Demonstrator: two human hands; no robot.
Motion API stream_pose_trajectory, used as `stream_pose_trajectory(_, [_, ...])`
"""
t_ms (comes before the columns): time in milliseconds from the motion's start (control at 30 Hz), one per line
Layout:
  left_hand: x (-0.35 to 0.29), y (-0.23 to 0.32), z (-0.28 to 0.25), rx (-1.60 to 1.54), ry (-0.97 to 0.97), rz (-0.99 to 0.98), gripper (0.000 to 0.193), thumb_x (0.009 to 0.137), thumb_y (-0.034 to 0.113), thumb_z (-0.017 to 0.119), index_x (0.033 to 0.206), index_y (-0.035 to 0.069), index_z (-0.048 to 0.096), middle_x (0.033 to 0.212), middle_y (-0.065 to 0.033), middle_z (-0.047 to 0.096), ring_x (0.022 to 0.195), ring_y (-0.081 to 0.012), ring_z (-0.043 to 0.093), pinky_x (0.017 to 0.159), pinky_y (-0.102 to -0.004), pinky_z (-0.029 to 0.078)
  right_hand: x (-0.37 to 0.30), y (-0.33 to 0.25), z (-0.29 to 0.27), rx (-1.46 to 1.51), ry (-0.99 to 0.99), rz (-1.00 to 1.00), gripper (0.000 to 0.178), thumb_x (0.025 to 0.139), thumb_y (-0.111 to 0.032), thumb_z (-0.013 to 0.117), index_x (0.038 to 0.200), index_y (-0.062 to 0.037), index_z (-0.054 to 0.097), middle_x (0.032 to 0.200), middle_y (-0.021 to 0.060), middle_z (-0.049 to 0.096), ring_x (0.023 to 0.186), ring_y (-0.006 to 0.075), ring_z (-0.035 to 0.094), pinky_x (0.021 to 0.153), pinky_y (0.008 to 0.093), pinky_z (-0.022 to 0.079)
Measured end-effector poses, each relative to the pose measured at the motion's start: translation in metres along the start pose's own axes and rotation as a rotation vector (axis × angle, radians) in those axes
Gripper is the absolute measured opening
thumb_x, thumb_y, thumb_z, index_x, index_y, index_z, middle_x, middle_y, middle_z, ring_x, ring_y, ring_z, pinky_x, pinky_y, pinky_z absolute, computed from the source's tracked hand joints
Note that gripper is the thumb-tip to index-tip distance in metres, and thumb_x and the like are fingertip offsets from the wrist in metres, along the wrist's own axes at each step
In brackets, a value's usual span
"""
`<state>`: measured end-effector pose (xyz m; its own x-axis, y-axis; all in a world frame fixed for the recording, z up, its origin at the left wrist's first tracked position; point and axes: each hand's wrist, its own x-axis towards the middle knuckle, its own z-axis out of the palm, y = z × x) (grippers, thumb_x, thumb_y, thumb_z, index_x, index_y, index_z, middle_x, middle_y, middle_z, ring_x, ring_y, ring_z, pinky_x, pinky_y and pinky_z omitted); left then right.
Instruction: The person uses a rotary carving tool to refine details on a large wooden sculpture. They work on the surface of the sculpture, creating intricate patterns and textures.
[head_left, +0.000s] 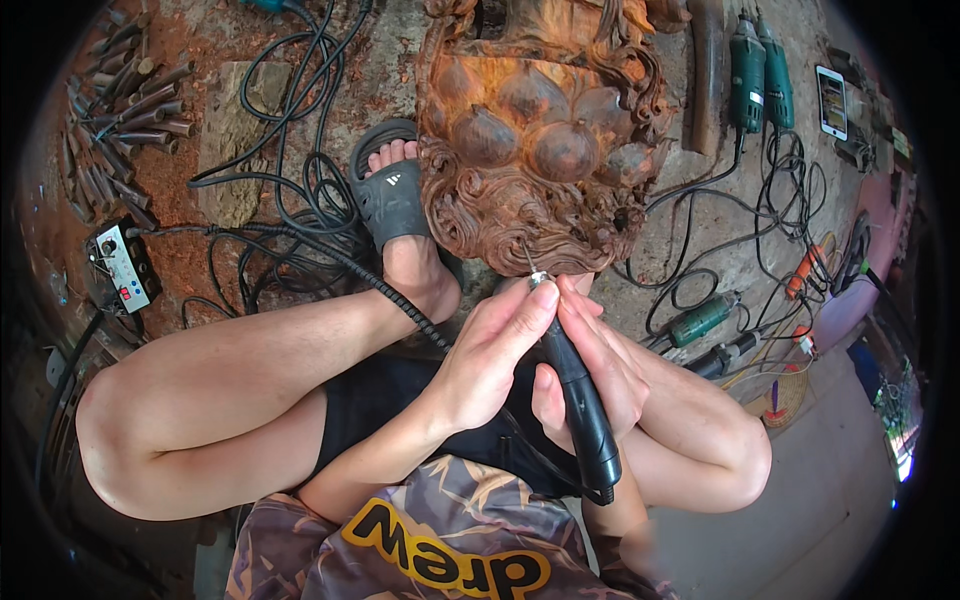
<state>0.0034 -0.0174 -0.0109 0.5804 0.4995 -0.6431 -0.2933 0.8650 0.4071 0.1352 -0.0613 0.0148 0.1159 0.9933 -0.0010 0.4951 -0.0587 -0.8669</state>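
A black handheld rotary carving tool [580,403] with a thin metal bit slants across my lap, its bit meeting the lower edge of a brown wood carving [540,160]. The carving has rounded bulges at its middle and curling relief along its edges. My left hand [487,352] pinches the tool near its metal collar, thumb on top. Around the tool's body, my right hand [612,372] is closed from the right, close to the bit end. Both hands sit just below the carving, between my bent legs.
A control box [122,267] with a coiled cord stands at left, below a heap of carving chisels [130,110]. Black cables [300,190] tangle beside my sandalled foot. Green power tools [748,75], a phone [831,102] and another green tool [704,319] lie at right among cords.
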Motion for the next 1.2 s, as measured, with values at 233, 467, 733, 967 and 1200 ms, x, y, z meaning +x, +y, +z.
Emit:
stream_pose_trajectory(233, [-0.0020, 0.0031, 0.0009, -0.027, -0.005, -0.033, 0.056, 0.112, 0.043, 0.042, 0.132, -0.006, 0.057, 0.123, -0.0165, 0.067, 0.116, -0.0203, 0.062, 0.105, -0.0346, 0.046, -0.0007, -0.0017, 0.0015, -0.022, 0.014, -0.008, 0.040, 0.088, -0.010, 0.073, 0.121, 0.0131, 0.067, 0.119, 0.0322, 0.070, 0.111, 0.0406, 0.072, 0.094, 0.0440, 0.059])
stream_pose_trajectory(467, [-0.0021, 0.0039, 0.0012, -0.044, -0.012, -0.030, 0.054, 0.112, 0.042, 0.041, 0.133, -0.006, 0.056, 0.122, -0.0171, 0.067, 0.116, -0.0215, 0.062, 0.106, -0.0353, 0.046, -0.0003, -0.0033, 0.0022, -0.020, 0.016, -0.011, 0.040, 0.087, -0.007, 0.074, 0.121, 0.0121, 0.067, 0.119, 0.0318, 0.070, 0.110, 0.0406, 0.073, 0.094, 0.0437, 0.060])
stream_pose_trajectory(733, [-0.0014, 0.0027, -0.0006, -0.040, -0.015, -0.028, 0.054, 0.112, 0.042, 0.042, 0.129, -0.007, 0.058, 0.122, -0.0168, 0.068, 0.114, -0.0201, 0.063, 0.105, -0.0347, 0.047, 0.0011, -0.0023, 0.0032, -0.024, 0.021, -0.016, 0.042, 0.087, -0.007, 0.074, 0.123, 0.0121, 0.066, 0.119, 0.0311, 0.070, 0.111, 0.0407, 0.072, 0.094, 0.0436, 0.060])
stream_pose_trajectory(967, [-0.0002, 0.0026, 0.0005, -0.056, -0.001, -0.032, 0.054, 0.112, 0.043, 0.043, 0.127, -0.007, 0.059, 0.121, -0.0159, 0.068, 0.114, -0.0192, 0.062, 0.104, -0.0340, 0.046, 0.0020, -0.0034, -0.0012, -0.027, -0.015, 0.008, 0.042, 0.086, -0.008, 0.074, 0.122, 0.0123, 0.066, 0.119, 0.0313, 0.070, 0.111, 0.0400, 0.072, 0.095, 0.0438, 0.059])
stream_pose_trajectory(1200, [0.0000, 0.0033, 0.0006, -0.063, 0.002, -0.032, 0.054, 0.112, 0.043, 0.043, 0.126, -0.007, 0.060, 0.121, -0.0153, 0.069, 0.113, -0.0182, 0.062, 0.104, -0.0335, 0.047, 0.0013, -0.0004, 0.0005, -0.005, -0.004, 0.002, 0.042, 0.087, -0.009, 0.074, 0.122, 0.0129, 0.066, 0.120, 0.0314, 0.070, 0.112, 0.0408, 0.072, 0.095, 0.0440, 0.059])
